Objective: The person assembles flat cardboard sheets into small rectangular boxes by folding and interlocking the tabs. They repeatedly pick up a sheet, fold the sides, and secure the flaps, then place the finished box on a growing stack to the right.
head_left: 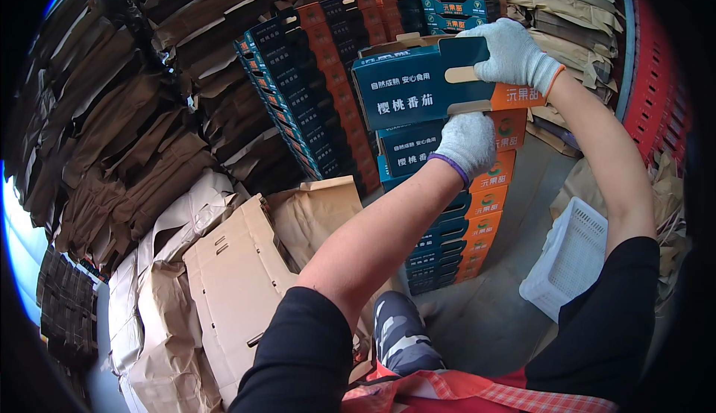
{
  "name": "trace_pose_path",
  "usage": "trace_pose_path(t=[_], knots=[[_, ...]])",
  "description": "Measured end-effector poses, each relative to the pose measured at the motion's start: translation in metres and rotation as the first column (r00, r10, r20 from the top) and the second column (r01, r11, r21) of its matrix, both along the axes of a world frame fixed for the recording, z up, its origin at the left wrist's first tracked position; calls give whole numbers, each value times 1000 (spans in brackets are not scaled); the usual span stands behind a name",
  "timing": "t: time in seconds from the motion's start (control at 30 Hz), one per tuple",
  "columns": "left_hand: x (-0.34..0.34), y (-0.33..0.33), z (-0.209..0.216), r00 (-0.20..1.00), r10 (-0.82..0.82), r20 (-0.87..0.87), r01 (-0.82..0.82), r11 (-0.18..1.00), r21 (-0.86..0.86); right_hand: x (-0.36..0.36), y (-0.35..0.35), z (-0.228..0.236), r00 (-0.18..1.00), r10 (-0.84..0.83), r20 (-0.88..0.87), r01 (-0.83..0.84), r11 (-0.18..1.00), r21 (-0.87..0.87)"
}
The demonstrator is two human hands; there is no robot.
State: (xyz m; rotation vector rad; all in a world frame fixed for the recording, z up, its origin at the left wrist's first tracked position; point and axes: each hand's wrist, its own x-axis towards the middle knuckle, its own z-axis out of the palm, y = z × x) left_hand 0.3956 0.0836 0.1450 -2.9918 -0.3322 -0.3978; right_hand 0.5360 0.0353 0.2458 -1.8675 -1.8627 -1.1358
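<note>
A blue-and-orange box (406, 89) is at the top of a tall stack of boxes (486, 204), and its left end pokes out past the stack's left edge. The person's right hand (514, 55), in a pale glove with an orange cuff, is bent around the box's top edge, with the thumb by the handle hole, so it has hold of the box. The left hand (468, 146), in a glove with a purple cuff, is curled up at the box's bottom edge. Its fingertips are hidden, so I can't tell if it grips anything. More stacked boxes (287, 62) stand behind. A white basket (543, 286) sits on the floor (477, 320), right of the stack. Flat brown cardboard (235, 279) lies on the left, near big brown piles (134, 137).
</note>
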Motion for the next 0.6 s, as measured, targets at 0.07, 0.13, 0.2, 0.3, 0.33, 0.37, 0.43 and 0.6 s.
trace_pose_path(t=[0.07, 0.13, 0.2, 0.3, 0.33, 0.37, 0.43, 0.6], knots=[[1, 1, 1, 996, -33, 82, 42, 994, -101, -1, -3, 0, 991, -101, -84, 97, 994, -57], [1, -1, -2, 986, -63, 155, 91, 979, -180, -7, -10, 1, 997, -21, -76, 15, 997, -80], [-2, -6, -10, 987, -67, 149, 78, 994, -72, -14, -19, -1, 998, 50, 28, -49, 998, -41], [-10, -12, -24, 985, -47, 165, 63, 994, -92, -20, -18, -6, 996, 51, 79, -48, 998, -41], [-12, -12, -26, 961, -72, 266, 78, 997, -13, -19, -15, -10, 999, 25, -31, -27, 997, -74], [-13, -10, -27, 939, -99, 329, 106, 994, -2, -16, -4, -8, 976, -164, -141, 141, 977, -158], [-13, -5, -24, 894, -152, 422, 146, 988, 46, -10, 15, -12, 975, -150, -166, 117, 975, -191], [-10, 6, -10, 959, -76, 272, 116, 984, -134, 3, 39, -36, 990, -73, -118, 57, 989, -135]])
